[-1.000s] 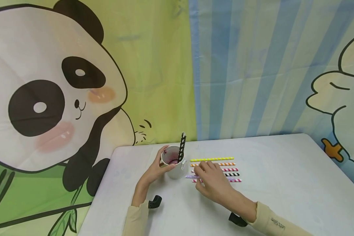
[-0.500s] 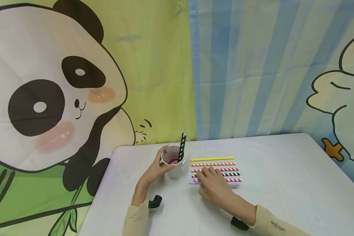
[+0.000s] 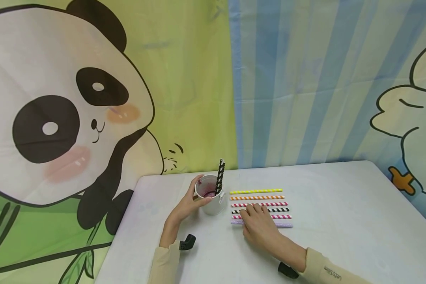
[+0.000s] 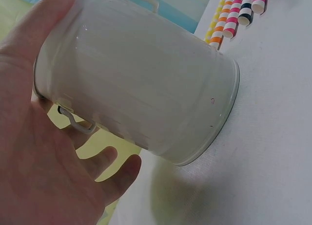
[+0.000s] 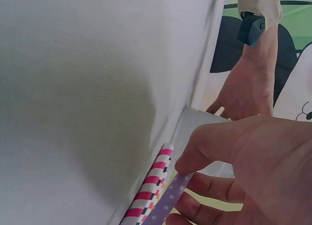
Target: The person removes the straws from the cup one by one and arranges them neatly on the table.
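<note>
My left hand [image 3: 186, 205] grips the rim of a small white metal bucket [image 3: 213, 208], thumb on the near side; in the left wrist view the bucket [image 4: 146, 79] has small side handles and some fingers extend off it. Black-and-white patterned straws [image 3: 219, 177] lean inside it. To its right, my right hand [image 3: 260, 227] pinches a purple polka-dot paper straw [image 5: 168, 200] between thumb and fingers, at the near side of a row of straws. Directly behind it lies a pink-striped straw [image 3: 283, 217]. The fingers cover the middle of the purple straw in the head view.
Behind lie a black-striped straw [image 3: 279, 210], a red-striped straw [image 3: 278, 204], an orange-striped straw [image 3: 257, 197] and a yellow-striped straw [image 3: 256, 191], roughly parallel. The white table [image 3: 340, 221] ends at a panda-print curtain [image 3: 184, 98].
My right hand has carried the purple straw from over the row to its near side, then slightly right, level with the others. My left hand stays on the bucket.
</note>
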The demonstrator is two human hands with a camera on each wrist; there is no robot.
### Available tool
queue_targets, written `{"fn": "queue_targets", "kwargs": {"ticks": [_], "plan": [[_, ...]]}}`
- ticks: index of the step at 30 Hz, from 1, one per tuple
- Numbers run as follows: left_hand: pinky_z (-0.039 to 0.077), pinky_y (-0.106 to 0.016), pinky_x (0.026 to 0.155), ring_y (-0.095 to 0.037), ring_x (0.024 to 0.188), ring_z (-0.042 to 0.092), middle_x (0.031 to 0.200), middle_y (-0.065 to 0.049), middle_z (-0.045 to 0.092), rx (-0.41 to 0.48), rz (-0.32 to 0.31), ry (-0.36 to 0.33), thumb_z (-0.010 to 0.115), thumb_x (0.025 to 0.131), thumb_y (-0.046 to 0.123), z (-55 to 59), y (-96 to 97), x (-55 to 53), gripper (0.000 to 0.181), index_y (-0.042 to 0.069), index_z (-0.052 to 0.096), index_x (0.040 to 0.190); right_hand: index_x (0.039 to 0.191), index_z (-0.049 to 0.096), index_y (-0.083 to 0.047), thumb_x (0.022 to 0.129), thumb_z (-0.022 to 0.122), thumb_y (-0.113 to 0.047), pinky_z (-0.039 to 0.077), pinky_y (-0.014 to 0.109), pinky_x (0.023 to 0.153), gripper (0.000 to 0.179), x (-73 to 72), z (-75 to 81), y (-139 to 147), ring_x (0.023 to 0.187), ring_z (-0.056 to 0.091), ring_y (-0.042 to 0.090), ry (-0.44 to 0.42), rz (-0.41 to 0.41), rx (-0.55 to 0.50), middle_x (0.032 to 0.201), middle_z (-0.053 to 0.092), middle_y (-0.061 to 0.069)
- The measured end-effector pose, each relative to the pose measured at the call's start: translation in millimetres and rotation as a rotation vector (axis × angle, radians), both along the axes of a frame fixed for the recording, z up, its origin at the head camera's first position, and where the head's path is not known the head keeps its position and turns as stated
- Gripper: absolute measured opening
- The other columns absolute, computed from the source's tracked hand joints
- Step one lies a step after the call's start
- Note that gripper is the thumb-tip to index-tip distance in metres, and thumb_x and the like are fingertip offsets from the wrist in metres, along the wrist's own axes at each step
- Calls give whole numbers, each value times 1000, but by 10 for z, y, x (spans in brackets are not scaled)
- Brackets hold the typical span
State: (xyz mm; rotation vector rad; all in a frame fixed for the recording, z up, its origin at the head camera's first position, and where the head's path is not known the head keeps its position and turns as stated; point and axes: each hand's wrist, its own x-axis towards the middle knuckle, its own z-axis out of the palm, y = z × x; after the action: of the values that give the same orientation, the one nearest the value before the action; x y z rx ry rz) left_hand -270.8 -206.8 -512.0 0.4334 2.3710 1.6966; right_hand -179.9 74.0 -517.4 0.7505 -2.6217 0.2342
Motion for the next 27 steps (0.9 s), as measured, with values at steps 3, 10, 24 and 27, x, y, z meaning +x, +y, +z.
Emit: {"fn": "queue_targets", "kwargs": {"ticks": [3, 10, 24, 27], "plan": [[22, -68, 118, -38, 150, 25, 160, -3, 28, -4, 5, -6, 78, 87, 35, -4, 0, 0, 93, 37, 19, 158, 88, 56, -12, 72, 71, -9, 38, 39, 72, 22, -4, -30, 4, 80, 46, 25, 21, -5, -1, 82, 50, 4], [23, -65, 119, -34, 151, 26, 159, -2, 30, -4, 6, 3, 77, 88, 34, -18, -7, -7, 91, 38, 19, 158, 85, 57, -11, 73, 73, -8, 38, 38, 71, 20, 0, -78, 17, 81, 46, 24, 15, -34, 11, 84, 51, 4], [20, -67, 119, -36, 151, 23, 160, -3, 28, -2, 9, -10, 78, 88, 33, -10, 5, 3, 90, 40, 20, 157, 86, 60, -10, 79, 76, -10, 40, 40, 74, 17, 5, -89, 16, 85, 49, 26, -75, -80, 49, 86, 53, 5], [20, -68, 119, -38, 152, 23, 161, -3, 26, -3, 4, -9, 77, 89, 32, -5, 6, 6, 89, 41, 19, 156, 86, 60, -10, 78, 76, -10, 41, 40, 75, 18, 7, -86, 18, 85, 49, 26, -80, -79, 45, 86, 54, 5]]}}
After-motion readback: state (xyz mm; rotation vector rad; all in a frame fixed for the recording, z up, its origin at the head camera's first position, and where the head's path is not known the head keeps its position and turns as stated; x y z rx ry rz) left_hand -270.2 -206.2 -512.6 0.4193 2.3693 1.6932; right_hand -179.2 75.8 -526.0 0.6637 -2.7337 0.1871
